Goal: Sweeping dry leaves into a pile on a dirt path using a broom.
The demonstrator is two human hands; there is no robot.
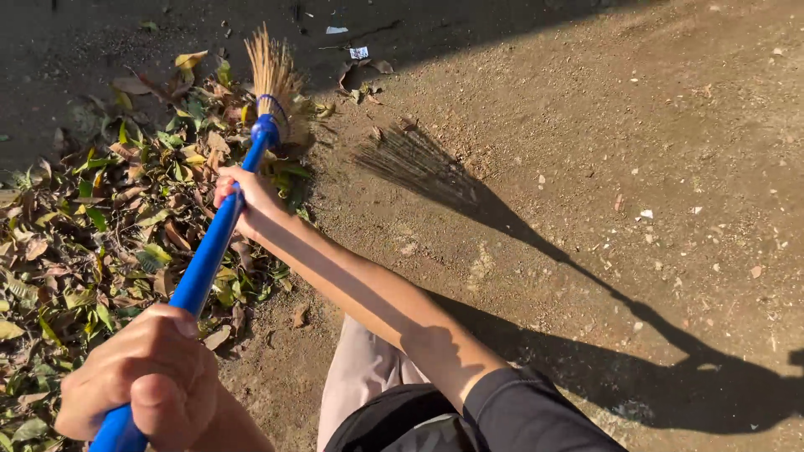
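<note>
Left hand (138,381) & right hand (243,201), each grip tight round smooth blue broom (213,243) shaft; straw bristles point away, up-right, into dry leaves (92,226).

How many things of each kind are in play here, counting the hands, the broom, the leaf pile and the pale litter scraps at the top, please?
Hands: 2, the left hand and the right hand, both gripping the handle
Broom with blue handle and straw bristles: 1
Leaf pile: 1
Pale litter scraps: 2, one scrap and another scrap
Total: 6

Blue-handled straw broom (219,238), slanted, bristles amid dry leaves (100,226).
</note>
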